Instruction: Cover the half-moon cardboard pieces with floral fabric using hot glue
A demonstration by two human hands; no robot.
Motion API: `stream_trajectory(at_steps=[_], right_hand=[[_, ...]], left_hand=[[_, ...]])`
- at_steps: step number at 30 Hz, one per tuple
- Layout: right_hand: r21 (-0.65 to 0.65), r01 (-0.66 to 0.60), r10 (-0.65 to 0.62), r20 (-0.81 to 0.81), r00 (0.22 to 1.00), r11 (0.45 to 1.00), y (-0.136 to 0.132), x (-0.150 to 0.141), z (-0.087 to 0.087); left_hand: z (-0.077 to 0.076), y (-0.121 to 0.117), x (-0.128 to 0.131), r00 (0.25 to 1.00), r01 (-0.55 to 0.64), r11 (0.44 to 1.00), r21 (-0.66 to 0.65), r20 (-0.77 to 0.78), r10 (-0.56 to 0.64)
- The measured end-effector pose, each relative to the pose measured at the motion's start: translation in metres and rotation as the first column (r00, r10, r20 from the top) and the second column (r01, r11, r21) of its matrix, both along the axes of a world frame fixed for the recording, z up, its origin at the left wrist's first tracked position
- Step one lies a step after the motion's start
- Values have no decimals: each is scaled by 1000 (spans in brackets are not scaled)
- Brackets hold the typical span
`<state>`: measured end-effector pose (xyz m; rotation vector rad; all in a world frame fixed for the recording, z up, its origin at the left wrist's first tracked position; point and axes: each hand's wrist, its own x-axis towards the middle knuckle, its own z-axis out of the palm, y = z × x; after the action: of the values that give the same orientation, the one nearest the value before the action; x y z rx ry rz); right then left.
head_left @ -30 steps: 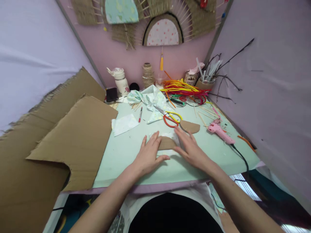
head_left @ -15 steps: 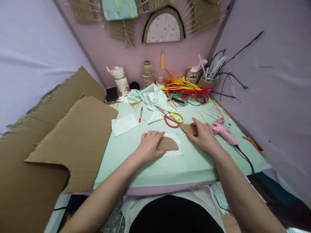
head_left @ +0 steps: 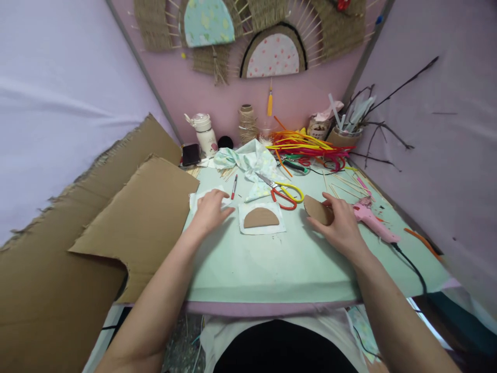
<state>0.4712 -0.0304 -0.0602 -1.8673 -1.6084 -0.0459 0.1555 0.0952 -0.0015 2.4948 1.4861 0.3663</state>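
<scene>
A cardboard half-circle [head_left: 261,218] lies flat on a pale fabric piece [head_left: 262,230] in the middle of the table. My left hand [head_left: 209,212], fingers apart and holding nothing, is over the edge of another pale fabric piece [head_left: 194,202], which it partly covers. A second cardboard half-circle [head_left: 316,209] is gripped between the thumb and fingers of my right hand [head_left: 337,221]. Scissors [head_left: 286,192] with one red and one yellow handle lie between the hands, further back. A pink glue gun [head_left: 375,221] lies just right of my right hand.
Large cardboard sheets [head_left: 143,217] overlap the table's left side. At the back are a white bottle [head_left: 205,135], a twine spool [head_left: 247,124], crumpled fabric [head_left: 252,158] and red and yellow pipe cleaners [head_left: 310,144]. A marker [head_left: 234,186] lies left of the scissors. Branches [head_left: 404,85] jut out at right.
My left hand has let go of the half-circle on the fabric and moved left to the other fabric piece. My right hand still holds its half-circle, now tilted up more. The view has shifted slightly.
</scene>
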Motion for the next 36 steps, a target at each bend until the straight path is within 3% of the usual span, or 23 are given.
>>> stream_trajectory(at_steps=[3, 8, 12, 15, 17, 18, 22, 25, 28, 31, 33, 36], right_hand=[[17, -17, 18, -26, 1000, 1000, -1, -3, 1], [31, -34, 37, -107, 994, 999, -5, -8, 5], [45, -17, 28, -248, 968, 999, -12, -10, 5], [36, 2, 10, -318, 948, 999, -16, -11, 3], [31, 5, 6, -348, 938, 1000, -17, -12, 3], [29, 4, 7, -361, 932, 1000, -17, -13, 3], [41, -12, 26, -373, 927, 999, -18, -15, 6], [49, -18, 36, -374, 927, 999, -22, -13, 7], [31, 5, 8, -404, 915, 999, -27, -10, 7], [15, 27, -18, -439, 898, 1000, -28, -12, 6], [6, 25, -19, -451, 892, 1000, -27, -16, 5], [-8, 12, -14, -449, 893, 1000, -25, -20, 3]], left_hand=[[-7, 13, -18, 999, -41, 999, -20, -35, 40], [-22, 21, -15, 996, -90, 996, -1, 12, 90], [-10, 14, -15, 976, -185, 983, 4, 114, 183], [7, -17, -12, 945, -232, 973, -14, 235, 229], [11, -53, 0, 879, -160, 987, -30, 450, 156], [9, -74, 10, 873, -87, 996, -35, 480, 93], [-20, -147, 57, 932, 220, 976, -2, 298, -209], [-34, -166, 73, 920, 374, 927, -21, 136, -368], [-25, -141, 65, 923, 341, 940, 1, 187, -335], [-13, -86, 52, 980, 9, 1000, 2, 197, -9], [-11, -49, 49, 975, -176, 984, -42, 131, 180], [-19, -12, 53, 966, -223, 963, -153, 94, 239]])
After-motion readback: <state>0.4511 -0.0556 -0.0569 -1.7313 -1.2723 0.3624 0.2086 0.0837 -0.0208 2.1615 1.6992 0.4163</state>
